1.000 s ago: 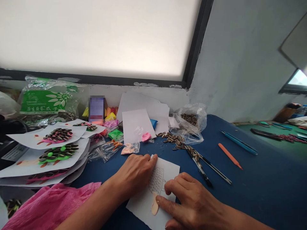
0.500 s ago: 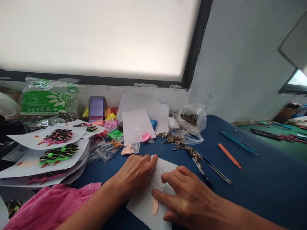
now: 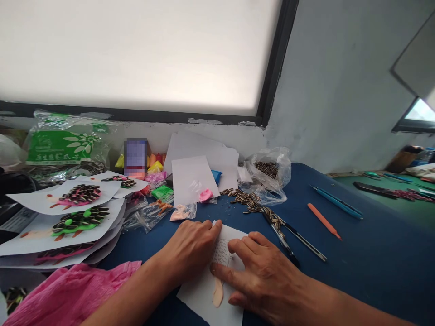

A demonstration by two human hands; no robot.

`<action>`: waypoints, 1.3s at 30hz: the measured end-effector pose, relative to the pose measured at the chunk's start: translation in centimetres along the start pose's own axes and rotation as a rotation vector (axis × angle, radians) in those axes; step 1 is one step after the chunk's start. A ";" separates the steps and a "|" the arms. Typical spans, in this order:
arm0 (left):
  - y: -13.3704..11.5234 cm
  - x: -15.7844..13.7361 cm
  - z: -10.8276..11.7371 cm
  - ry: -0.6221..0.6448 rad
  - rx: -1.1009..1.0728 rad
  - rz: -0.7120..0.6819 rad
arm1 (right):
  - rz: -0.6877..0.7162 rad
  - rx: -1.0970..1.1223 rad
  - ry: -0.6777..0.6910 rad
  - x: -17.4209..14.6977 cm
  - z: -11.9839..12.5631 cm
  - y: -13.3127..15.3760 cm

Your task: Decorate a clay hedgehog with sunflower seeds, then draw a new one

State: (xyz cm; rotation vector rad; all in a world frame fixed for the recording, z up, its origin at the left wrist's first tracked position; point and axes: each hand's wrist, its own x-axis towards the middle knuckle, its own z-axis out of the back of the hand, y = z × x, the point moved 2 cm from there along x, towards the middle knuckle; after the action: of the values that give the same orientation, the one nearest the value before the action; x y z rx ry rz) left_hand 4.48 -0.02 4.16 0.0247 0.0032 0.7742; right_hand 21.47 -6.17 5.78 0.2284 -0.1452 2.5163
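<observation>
A white sheet of paper (image 3: 200,296) lies at a slant on the blue table, with a pen-drawn outline (image 3: 220,253) filled with small wavy marks. A flattened, pale peach strip of modelling clay (image 3: 218,293) sits on it at the lower end of the drawing. My left hand (image 3: 195,244) rests on the sheet's upper left part, its fingers curled together and holding the paper there. My right hand (image 3: 263,274) is spread over the sheet's right side. Its index fingertip presses at the clay's upper end; the other fingers are apart and hold nothing.
Sunflower seeds (image 3: 243,198), two pens (image 3: 304,242), an orange clay tool (image 3: 324,221) and blue tweezers (image 3: 336,202) lie to the right. Seed-covered hedgehog pictures (image 3: 81,222) are stacked left, above a pink towel (image 3: 84,294). Bagged clay (image 3: 183,212) and blank paper (image 3: 193,176) stand behind.
My right index fingertip has shifted slightly left and up along the clay's upper end. My left hand stays on the paper. The whole view has drifted a little.
</observation>
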 end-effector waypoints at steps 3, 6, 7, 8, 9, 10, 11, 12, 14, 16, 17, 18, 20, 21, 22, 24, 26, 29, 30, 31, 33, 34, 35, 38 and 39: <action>0.1 0.0 -0.1 0.000 0.003 -0.002 | -0.034 0.058 -0.097 -0.2 0.0 -0.2; 0.2 0.1 -0.3 0.001 0.003 0.005 | -0.028 0.096 -0.219 -0.5 0.3 -0.2; 0.2 0.1 -0.3 0.002 0.002 0.006 | -0.019 0.108 -0.238 -0.6 0.4 -0.1; 0.2 0.1 -0.4 0.004 0.002 0.006 | -0.009 0.127 -0.243 -0.7 0.5 0.0; 0.2 0.1 -0.4 0.005 0.001 0.006 | -0.002 0.147 -0.236 -0.8 0.5 0.1; 0.2 0.1 -0.4 0.006 0.001 0.006 | 0.002 0.168 -0.221 -0.8 0.5 0.2; 0.2 0.2 -0.4 0.007 0.001 0.006 | 0.001 0.188 -0.203 -0.8 0.4 0.3; 0.2 0.2 -0.3 0.007 0.001 0.007 | -0.002 0.201 -0.190 -0.8 0.3 0.4; 0.1 0.2 -0.3 0.006 0.000 0.010 | -0.016 0.213 -0.169 -0.8 0.1 0.7; 0.1 0.2 -0.2 0.007 -0.003 0.014 | -0.033 0.219 -0.144 -0.7 -0.1 0.9; 0.1 0.2 -0.2 0.007 -0.004 0.016 | -0.041 0.222 -0.128 -0.7 -0.2 0.9; 0.1 0.2 -0.2 0.007 -0.006 0.018 | -0.049 0.226 -0.109 -0.6 -0.3 1.0; 0.1 0.1 -0.1 0.007 -0.008 0.021 | -0.064 0.232 -0.074 -0.4 -0.2 1.0; 0.1 0.1 -0.1 0.008 -0.008 0.022 | -0.070 0.232 -0.055 -0.3 -0.2 1.0; 0.1 0.1 -0.1 0.009 -0.009 0.023 | -0.070 0.231 -0.039 -0.2 -0.1 1.0; 0.0 0.2 0.0 0.012 -0.010 0.023 | -0.065 0.224 -0.008 0.0 0.1 0.9; 0.0 0.2 0.0 0.017 -0.010 0.024 | -0.056 0.212 0.007 0.1 0.2 0.9; -0.1 0.2 0.1 0.016 -0.006 0.023 | -0.032 0.195 0.006 0.2 0.2 0.8; -0.1 0.1 0.1 0.015 -0.004 0.021 | -0.020 0.194 -0.004 0.2 0.1 0.8; -0.1 0.1 0.1 0.014 -0.003 0.021 | -0.017 0.201 -0.022 0.1 0.1 0.7; -0.1 0.1 0.1 0.010 0.000 0.020 | -0.038 0.226 -0.075 -0.1 0.2 0.5; -0.1 0.1 0.1 0.008 0.002 0.020 | -0.062 0.241 -0.102 -0.2 0.3 0.4; 0.0 0.1 0.1 0.006 0.005 0.019 | -0.075 0.251 -0.118 -0.3 0.5 0.4; 0.0 0.1 0.1 0.002 0.013 0.016 | -0.061 0.247 -0.158 -0.6 0.8 0.5; 0.0 0.2 0.1 0.002 0.014 0.017 | -0.039 0.240 -0.169 -0.7 0.8 0.6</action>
State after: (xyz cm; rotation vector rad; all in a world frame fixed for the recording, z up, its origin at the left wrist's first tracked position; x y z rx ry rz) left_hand 4.61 0.09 4.29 0.0371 0.0108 0.7909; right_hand 21.77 -7.16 6.43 0.5364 0.0944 2.4709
